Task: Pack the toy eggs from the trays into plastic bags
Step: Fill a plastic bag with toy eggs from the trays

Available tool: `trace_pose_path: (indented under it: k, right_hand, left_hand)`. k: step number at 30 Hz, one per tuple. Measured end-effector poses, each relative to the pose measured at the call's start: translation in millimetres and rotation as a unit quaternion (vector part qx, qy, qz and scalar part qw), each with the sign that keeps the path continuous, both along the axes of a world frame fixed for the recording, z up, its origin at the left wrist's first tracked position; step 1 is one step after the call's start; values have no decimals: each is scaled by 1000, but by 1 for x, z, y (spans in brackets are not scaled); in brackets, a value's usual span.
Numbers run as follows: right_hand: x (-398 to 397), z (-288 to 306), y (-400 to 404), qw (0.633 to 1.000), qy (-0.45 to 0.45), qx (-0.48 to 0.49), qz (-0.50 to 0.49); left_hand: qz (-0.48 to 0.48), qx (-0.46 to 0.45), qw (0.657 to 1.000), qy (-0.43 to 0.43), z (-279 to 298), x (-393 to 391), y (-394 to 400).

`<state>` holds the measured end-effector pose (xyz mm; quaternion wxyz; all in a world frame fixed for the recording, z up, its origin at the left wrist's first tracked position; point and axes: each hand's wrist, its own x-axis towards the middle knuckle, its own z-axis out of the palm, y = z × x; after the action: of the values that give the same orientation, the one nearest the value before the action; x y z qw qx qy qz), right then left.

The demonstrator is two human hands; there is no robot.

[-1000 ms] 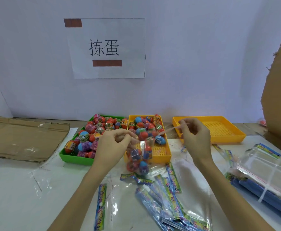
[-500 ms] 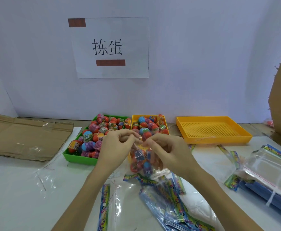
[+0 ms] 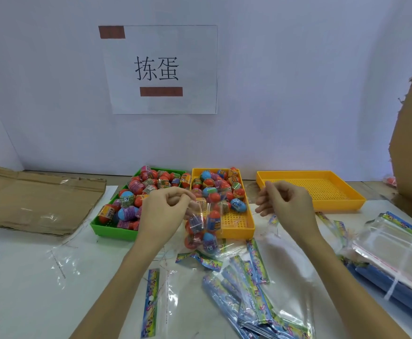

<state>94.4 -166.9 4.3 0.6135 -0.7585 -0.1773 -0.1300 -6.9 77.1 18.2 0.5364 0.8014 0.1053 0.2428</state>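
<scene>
Toy eggs (image 3: pixel 203 231) hang in a clear plastic bag (image 3: pixel 201 216) pinched at its top by the left hand (image 3: pixel 168 211). Right hand (image 3: pixel 285 204), apart beside it, has curled fingers; whether they pinch anything, I cannot tell

A white table (image 3: pixel 23 289) carried a flattened cardboard sheet (image 3: pixel 36 199) at far left, then a green tray (image 3: pixel 109 230) and a yellow tray (image 3: pixel 239 228) of toy eggs side by side, and an empty yellow tray (image 3: pixel 322 204) farther right. Loose plastic bags (image 3: pixel 249 289) lay near, a stack of bags (image 3: pixel 395 253) at right.
</scene>
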Motion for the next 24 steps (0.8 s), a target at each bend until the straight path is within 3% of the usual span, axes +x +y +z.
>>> trace_pose_path:
  k: [2, 4, 12, 17, 22, 24]
  right_hand:
    - [5, -6, -5, 990, -16, -137, -5]
    - [6, -8, -6, 976, -41, -214, -2]
    - [0, -5, -1, 945, -108, -292, -100]
    - [0, -10, 6, 942, -114, -311, -57]
    - [-8, -3, 6, 982, -62, -172, -56]
    - [-6, -3, 7, 978, -67, -184, -72]
  left_hand:
    - [-11, -1, 1000, 5, 0, 0, 0]
    - [-25, -6, 1000, 13, 0, 0, -1]
    - [-36, 4, 999, 16, -1, 0, -3]
    - [-39, 1, 999, 16, 0, 0, -2]
    - [-40, 4, 999, 17, 0, 0, -3]
    - [-40, 3, 999, 18, 0, 0, -3]
